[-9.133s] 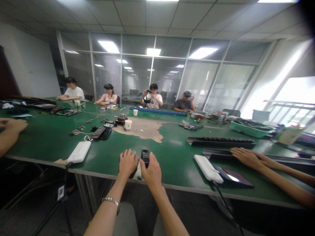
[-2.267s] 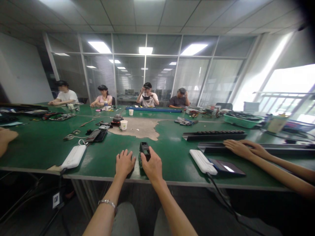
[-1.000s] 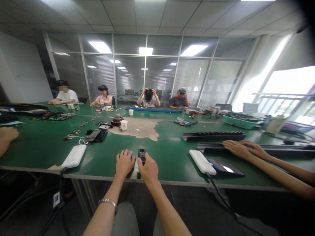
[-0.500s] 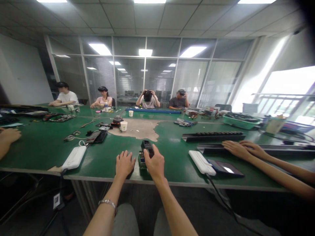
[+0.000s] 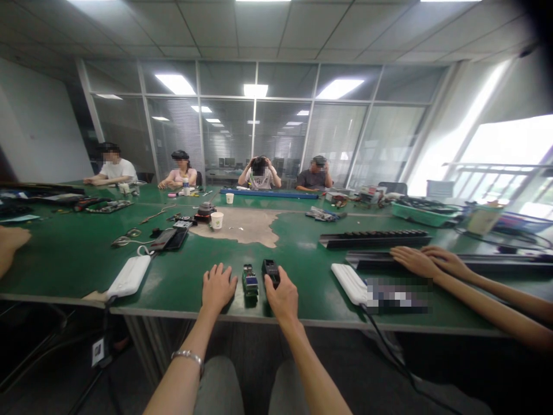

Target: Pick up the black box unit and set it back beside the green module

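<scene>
My right hand (image 5: 283, 294) is closed round a black plastic housing (image 5: 271, 270), thumb on its near left side, low at the green tabletop. Just left of it a small green circuit board module (image 5: 249, 282) with a dark blue part on top rests by itself on the table. My left hand (image 5: 218, 286) lies palm down and flat on the table, fingers stretched out, left of the module and apart from it. Its palm and whatever may be beneath it are hidden. The housing's lower side is covered by my right hand.
White power banks (image 5: 128, 276) with cables lie to either side. Paper cups (image 5: 217, 220) stand farther back. Black metal channels (image 5: 375, 238) lie at the right, with another person's hands (image 5: 419, 262) on one. Several people sit across the green table (image 5: 181, 288).
My right hand has moved the black housing to the right, off the circuit board module, and down toward the table. The module now shows fully. My left hand stays put.
</scene>
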A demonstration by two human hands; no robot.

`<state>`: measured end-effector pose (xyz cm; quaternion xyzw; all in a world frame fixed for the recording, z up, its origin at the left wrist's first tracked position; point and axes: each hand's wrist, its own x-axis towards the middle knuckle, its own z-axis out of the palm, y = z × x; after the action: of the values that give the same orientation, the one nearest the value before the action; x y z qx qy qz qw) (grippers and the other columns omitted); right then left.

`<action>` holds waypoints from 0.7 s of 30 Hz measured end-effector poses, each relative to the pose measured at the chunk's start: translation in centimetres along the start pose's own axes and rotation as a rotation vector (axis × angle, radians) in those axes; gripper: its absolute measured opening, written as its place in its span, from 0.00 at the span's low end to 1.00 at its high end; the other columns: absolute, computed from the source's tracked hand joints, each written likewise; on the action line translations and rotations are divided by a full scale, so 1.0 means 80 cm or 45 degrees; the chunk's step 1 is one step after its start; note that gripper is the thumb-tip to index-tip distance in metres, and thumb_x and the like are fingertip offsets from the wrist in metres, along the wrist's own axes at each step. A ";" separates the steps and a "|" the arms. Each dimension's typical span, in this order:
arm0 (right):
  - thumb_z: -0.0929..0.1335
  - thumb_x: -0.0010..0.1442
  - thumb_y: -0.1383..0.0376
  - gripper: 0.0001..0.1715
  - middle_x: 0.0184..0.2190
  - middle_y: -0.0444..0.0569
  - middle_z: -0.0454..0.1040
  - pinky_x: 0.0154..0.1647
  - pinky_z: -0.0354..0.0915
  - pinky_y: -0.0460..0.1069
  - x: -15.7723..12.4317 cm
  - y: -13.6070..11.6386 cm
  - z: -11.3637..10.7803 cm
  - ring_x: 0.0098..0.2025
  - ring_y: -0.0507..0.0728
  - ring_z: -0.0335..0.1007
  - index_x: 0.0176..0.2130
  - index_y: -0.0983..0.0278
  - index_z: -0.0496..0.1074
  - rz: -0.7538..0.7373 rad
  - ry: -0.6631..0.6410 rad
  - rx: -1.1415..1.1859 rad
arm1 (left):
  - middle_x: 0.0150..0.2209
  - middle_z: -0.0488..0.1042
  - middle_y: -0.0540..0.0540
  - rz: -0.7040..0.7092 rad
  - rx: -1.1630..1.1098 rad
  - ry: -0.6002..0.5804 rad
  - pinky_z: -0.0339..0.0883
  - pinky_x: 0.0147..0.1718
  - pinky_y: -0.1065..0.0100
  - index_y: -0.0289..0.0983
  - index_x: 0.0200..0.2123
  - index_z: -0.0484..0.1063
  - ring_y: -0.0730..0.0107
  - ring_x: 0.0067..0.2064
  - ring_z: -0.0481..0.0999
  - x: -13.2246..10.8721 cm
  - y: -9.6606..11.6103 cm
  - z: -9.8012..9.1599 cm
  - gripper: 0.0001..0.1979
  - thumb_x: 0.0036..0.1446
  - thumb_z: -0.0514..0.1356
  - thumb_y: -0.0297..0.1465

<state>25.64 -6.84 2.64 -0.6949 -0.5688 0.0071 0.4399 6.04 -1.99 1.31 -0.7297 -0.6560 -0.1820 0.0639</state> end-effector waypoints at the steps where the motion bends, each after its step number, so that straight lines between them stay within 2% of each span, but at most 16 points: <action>1: 0.62 0.64 0.56 0.33 0.52 0.65 0.75 0.52 0.66 0.54 -0.001 0.001 0.002 0.52 0.65 0.74 0.61 0.75 0.65 0.004 -0.005 -0.008 | 0.65 0.64 0.41 0.003 -0.003 0.002 0.51 0.62 0.49 0.45 0.59 0.69 0.52 0.66 0.59 0.000 0.000 0.000 0.24 0.65 0.49 0.45; 6: 0.62 0.64 0.54 0.36 0.56 0.68 0.71 0.57 0.63 0.55 -0.007 0.009 0.012 0.57 0.65 0.70 0.62 0.77 0.64 -0.054 0.014 -0.016 | 0.65 0.64 0.41 0.004 -0.012 0.000 0.51 0.62 0.49 0.45 0.59 0.69 0.52 0.66 0.59 -0.001 0.000 0.000 0.24 0.65 0.49 0.45; 12: 0.63 0.63 0.48 0.45 0.66 0.70 0.57 0.63 0.56 0.62 -0.008 0.014 0.022 0.68 0.68 0.52 0.66 0.75 0.56 -0.139 0.171 0.006 | 0.65 0.63 0.42 -0.015 -0.010 -0.013 0.51 0.62 0.48 0.46 0.59 0.69 0.51 0.66 0.58 0.001 0.000 -0.001 0.24 0.65 0.49 0.45; 21: 0.63 0.64 0.52 0.42 0.65 0.66 0.60 0.64 0.57 0.60 -0.019 0.022 0.021 0.66 0.65 0.56 0.67 0.74 0.55 -0.224 0.176 0.084 | 0.65 0.63 0.42 -0.001 -0.019 0.003 0.51 0.63 0.49 0.45 0.60 0.69 0.52 0.66 0.58 0.000 0.000 0.002 0.24 0.66 0.48 0.45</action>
<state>25.62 -6.97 -0.18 -0.6262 -0.5954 -0.0606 0.4997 6.06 -1.91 1.18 -0.7297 -0.6548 -0.1877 0.0591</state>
